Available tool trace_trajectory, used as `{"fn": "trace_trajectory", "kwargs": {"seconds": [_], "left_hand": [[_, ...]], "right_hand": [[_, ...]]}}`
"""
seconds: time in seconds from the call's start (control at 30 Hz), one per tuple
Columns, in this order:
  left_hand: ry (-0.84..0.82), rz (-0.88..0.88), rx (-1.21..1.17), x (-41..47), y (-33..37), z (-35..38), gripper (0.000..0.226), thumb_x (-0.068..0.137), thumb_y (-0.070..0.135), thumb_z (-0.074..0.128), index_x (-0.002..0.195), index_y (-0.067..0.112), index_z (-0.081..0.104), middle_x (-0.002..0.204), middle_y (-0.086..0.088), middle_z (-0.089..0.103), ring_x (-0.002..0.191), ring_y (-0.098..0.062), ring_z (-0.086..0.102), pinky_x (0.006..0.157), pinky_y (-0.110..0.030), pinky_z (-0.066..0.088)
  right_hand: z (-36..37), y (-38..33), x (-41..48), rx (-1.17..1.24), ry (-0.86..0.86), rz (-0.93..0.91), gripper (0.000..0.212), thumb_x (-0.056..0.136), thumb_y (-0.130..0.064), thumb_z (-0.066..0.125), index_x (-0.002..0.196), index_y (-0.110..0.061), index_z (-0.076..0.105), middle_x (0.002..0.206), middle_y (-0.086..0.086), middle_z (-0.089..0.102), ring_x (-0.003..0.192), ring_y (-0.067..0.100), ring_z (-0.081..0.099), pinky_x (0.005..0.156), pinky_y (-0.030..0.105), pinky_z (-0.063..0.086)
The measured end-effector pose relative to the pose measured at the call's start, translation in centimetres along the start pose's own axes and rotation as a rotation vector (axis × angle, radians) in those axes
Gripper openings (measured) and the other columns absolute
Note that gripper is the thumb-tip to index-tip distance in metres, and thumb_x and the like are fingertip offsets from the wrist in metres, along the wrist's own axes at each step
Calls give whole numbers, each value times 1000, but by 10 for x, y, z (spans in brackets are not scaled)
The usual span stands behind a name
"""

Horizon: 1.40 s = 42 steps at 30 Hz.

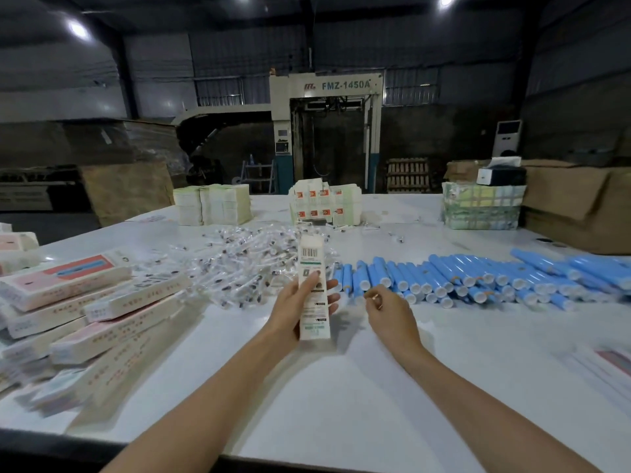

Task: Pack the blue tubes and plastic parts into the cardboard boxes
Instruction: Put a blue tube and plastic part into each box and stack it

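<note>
While clasping the printed carton upright in the left grip, right grip loosely curled and empty beside it, risks knocking the blue tubes right of it into rolling.

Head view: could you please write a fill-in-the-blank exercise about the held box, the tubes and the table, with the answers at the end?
1. The left hand holds in its grip a narrow cardboard box whose upper panel shows a printed ____.
2. The tubes lying beyond the right hand are ____ in colour.
3. The pile of flat boxes lies on the ____ side of the table.
Missing words: barcode; blue; left.
</note>
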State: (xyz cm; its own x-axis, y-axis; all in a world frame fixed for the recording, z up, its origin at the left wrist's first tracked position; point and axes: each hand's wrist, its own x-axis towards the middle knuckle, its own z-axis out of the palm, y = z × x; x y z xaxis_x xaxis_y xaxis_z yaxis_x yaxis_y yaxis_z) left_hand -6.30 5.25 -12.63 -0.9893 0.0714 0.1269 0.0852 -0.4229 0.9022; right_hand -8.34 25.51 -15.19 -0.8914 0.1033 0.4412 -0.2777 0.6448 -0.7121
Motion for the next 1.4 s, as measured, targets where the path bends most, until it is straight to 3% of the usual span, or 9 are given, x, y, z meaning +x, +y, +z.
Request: {"fn": "trace_trajectory", "kwargs": {"seconds": [0.2, 0.4, 0.6, 0.73, 0.83, 1.0, 1.1, 1.27, 1.4], "left_hand": [[-88, -27, -50, -2, -6, -11, 53, 96, 26, 77, 141, 4, 59, 131, -22, 74, 114, -44, 74, 96, -51, 64], [-125, -29, -73, -7, -4, -15, 55, 93, 24, 83, 140, 4, 61, 132, -23, 73, 111, -43, 76, 89, -47, 65], [-162, -26, -63, -5, -5, -13, 54, 94, 22, 82, 141, 6, 62, 134, -21, 73, 119, -47, 72, 99, -56, 61], [-88, 7, 1, -4, -3, -14, 54, 91, 24, 84, 140, 10, 65, 128, -16, 77, 120, -38, 73, 102, -57, 60], [-42, 26, 89, -4, 0, -13, 48, 91, 25, 82, 136, 13, 69, 123, -12, 79, 118, -36, 74, 106, -59, 56], [-96, 21, 86, -11, 4, -6, 50, 84, 23, 87, 130, 11, 73, 117, -21, 79, 110, -37, 78, 87, -46, 66], [-139, 13, 86, -15, 3, -4, 46, 86, 20, 85, 129, 8, 74, 119, -23, 78, 114, -40, 76, 95, -50, 64], [-163, 1, 95, -17, 1, -3, 46, 86, 19, 90, 127, 7, 76, 122, -25, 76, 115, -45, 74, 99, -54, 62], [-169, -4, 131, -19, 0, -5, 45, 87, 21, 89, 128, 7, 74, 121, -23, 77, 113, -44, 75, 94, -50, 64]], "right_hand": [[-9, 0, 73, -227, 151, 87, 24, 107, -22, 48, 127, -10, 56, 126, 9, 58, 110, 29, 56, 77, 39, 45], [8, 11, 114, -538, -44, 102, 45, 108, -43, 46, 134, -8, 55, 138, 15, 53, 131, 34, 46, 98, 44, 43], [16, 12, 115, -670, -34, 92, 28, 104, -2, 44, 128, -2, 59, 137, 17, 49, 128, 34, 46, 95, 39, 43], [-4, -3, 106, -386, 95, 162, 18, 104, -8, 44, 108, -5, 61, 115, 18, 58, 108, 38, 56, 85, 42, 43], [-23, -26, 86, 358, 81, 253, 28, 109, -19, 38, 88, -12, 55, 86, 8, 54, 76, 25, 51, 61, 33, 39], [-48, -79, 62, 1112, -107, 56, 25, 108, -20, 56, 121, 0, 60, 108, 13, 72, 92, 17, 75, 77, 27, 61], [-55, -105, 61, 1119, -135, -58, 51, 99, -15, 70, 141, -7, 42, 122, 20, 69, 104, 26, 75, 80, 35, 63], [-47, -116, 64, 734, -105, -90, 95, 95, -13, 76, 157, -44, 11, 130, 12, 61, 108, 26, 73, 86, 49, 64], [-46, -106, 67, 507, -63, -126, 106, 93, -12, 77, 157, -51, 1, 125, 4, 57, 104, 21, 72, 80, 39, 64]]}}
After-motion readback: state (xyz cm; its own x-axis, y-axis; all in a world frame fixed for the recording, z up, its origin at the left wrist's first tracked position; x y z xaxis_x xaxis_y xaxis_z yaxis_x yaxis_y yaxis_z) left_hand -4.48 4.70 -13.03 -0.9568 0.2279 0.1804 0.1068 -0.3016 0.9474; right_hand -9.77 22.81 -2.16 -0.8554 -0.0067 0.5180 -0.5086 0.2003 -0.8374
